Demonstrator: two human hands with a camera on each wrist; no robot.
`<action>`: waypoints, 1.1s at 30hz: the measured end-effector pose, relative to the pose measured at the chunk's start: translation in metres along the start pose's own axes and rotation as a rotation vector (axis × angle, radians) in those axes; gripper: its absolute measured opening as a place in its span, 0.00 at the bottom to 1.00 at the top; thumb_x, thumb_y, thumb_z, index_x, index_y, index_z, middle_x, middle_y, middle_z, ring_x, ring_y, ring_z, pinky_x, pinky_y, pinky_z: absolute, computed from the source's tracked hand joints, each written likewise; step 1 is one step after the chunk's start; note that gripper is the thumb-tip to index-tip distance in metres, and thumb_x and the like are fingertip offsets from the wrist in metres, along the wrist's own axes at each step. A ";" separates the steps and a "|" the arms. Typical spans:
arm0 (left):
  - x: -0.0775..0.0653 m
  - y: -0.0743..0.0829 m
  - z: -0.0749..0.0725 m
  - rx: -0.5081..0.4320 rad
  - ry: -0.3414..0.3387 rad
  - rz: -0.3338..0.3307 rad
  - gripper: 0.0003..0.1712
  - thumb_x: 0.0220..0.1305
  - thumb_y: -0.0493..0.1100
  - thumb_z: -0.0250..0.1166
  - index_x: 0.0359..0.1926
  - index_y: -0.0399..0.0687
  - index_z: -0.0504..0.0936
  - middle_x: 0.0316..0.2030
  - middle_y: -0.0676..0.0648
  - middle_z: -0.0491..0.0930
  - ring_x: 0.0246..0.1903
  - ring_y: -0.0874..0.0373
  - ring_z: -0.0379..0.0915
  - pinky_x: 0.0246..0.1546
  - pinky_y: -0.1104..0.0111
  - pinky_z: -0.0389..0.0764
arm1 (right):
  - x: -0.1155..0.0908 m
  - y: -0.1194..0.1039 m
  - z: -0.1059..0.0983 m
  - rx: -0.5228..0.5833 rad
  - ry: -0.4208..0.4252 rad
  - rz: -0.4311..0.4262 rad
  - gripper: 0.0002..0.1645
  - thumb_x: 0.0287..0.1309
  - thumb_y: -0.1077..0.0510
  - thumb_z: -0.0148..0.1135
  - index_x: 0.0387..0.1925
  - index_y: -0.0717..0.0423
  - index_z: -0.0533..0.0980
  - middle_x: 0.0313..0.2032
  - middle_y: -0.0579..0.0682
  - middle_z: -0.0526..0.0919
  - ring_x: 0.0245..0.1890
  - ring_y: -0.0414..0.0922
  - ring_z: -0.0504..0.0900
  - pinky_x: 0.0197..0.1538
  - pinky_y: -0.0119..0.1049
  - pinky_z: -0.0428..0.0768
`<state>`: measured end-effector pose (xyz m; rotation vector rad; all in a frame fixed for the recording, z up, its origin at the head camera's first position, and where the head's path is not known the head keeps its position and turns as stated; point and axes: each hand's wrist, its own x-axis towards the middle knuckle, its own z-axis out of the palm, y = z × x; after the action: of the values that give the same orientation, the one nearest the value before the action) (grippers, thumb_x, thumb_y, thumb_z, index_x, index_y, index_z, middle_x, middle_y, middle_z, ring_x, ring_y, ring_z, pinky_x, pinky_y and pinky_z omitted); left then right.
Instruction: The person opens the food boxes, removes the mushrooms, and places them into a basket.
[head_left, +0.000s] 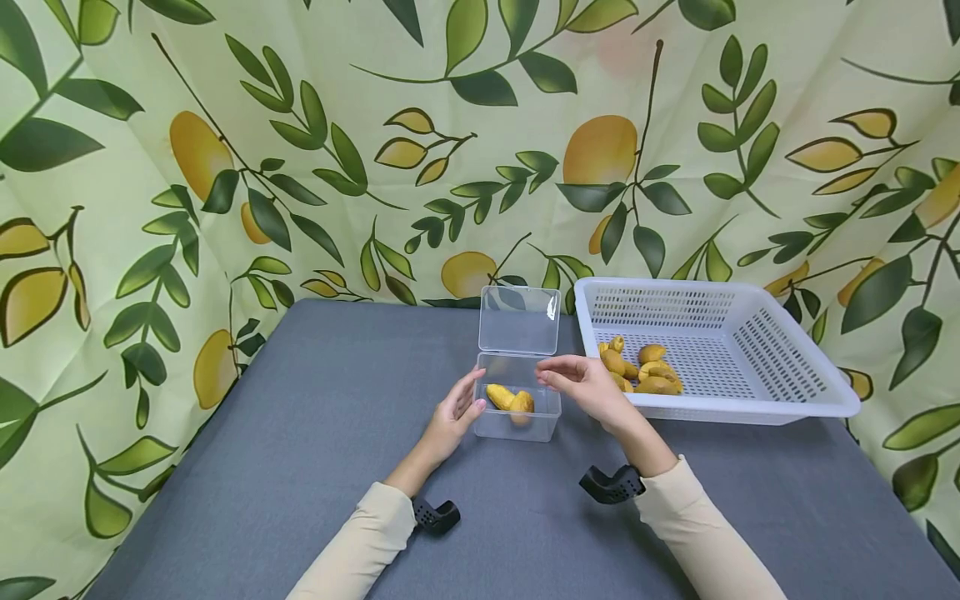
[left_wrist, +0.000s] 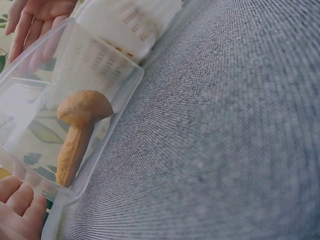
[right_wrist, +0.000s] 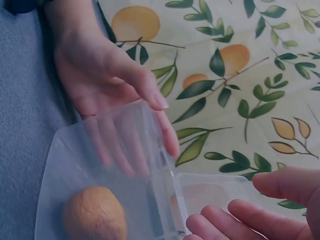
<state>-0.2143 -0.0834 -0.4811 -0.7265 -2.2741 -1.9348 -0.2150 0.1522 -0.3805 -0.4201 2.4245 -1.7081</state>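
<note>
A clear plastic box (head_left: 517, 429) stands on the table with its lid (head_left: 519, 321) raised at the back. Inside lies a brownish-yellow mushroom (left_wrist: 85, 107), its rounded cap and thick stem visible through the wall. My left hand (head_left: 450, 414) rests against the box's left side, fingers fairly straight and thumb near the rim. Over the right rim hovers my right hand (head_left: 588, 387), its fingers loosely bent and apart from the thumb. Nothing shows between them in the right wrist view.
To the right, a white perforated plastic basket (head_left: 780, 354) holds several similar mushrooms (head_left: 656, 375) in its near left corner. The table has a grey cloth (head_left: 360, 383). A leaf-and-fruit patterned curtain (head_left: 337, 67) hangs behind and at both sides.
</note>
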 end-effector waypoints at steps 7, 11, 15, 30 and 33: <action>0.000 -0.002 0.000 0.033 0.007 0.015 0.27 0.67 0.40 0.52 0.66 0.45 0.60 0.68 0.36 0.58 0.69 0.46 0.55 0.69 0.60 0.62 | 0.011 -0.002 0.015 -0.064 -0.067 0.005 0.20 0.62 0.59 0.53 0.51 0.70 0.73 0.50 0.70 0.79 0.51 0.61 0.79 0.54 0.50 0.81; 0.001 0.001 0.000 -0.002 -0.008 -0.036 0.28 0.66 0.35 0.52 0.66 0.41 0.60 0.69 0.35 0.57 0.69 0.42 0.52 0.69 0.53 0.58 | 0.018 0.000 0.021 -0.100 -0.080 0.026 0.20 0.62 0.56 0.54 0.51 0.66 0.74 0.50 0.67 0.79 0.51 0.61 0.79 0.55 0.50 0.80; 0.001 0.001 0.000 -0.016 -0.017 -0.060 0.28 0.66 0.33 0.50 0.67 0.39 0.58 0.69 0.35 0.54 0.70 0.41 0.50 0.69 0.51 0.57 | 0.025 0.002 0.025 -0.159 -0.091 0.009 0.21 0.62 0.55 0.55 0.51 0.66 0.75 0.49 0.64 0.81 0.50 0.58 0.81 0.53 0.46 0.82; -0.001 0.003 0.000 0.003 0.004 -0.027 0.27 0.67 0.37 0.52 0.66 0.44 0.61 0.70 0.36 0.55 0.69 0.43 0.53 0.69 0.55 0.59 | 0.049 0.004 0.046 -0.276 -0.102 0.147 0.20 0.61 0.55 0.54 0.49 0.66 0.76 0.49 0.62 0.81 0.48 0.53 0.80 0.47 0.39 0.83; -0.001 0.013 0.000 -0.011 -0.003 -0.036 0.27 0.66 0.35 0.51 0.66 0.41 0.61 0.69 0.34 0.54 0.69 0.42 0.52 0.69 0.53 0.58 | 0.052 0.005 0.048 -0.291 -0.107 0.190 0.21 0.61 0.55 0.54 0.50 0.65 0.76 0.50 0.62 0.80 0.48 0.53 0.80 0.49 0.41 0.83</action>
<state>-0.2081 -0.0827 -0.4692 -0.6952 -2.2956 -1.9642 -0.2523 0.0948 -0.3992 -0.2935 2.5473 -1.2314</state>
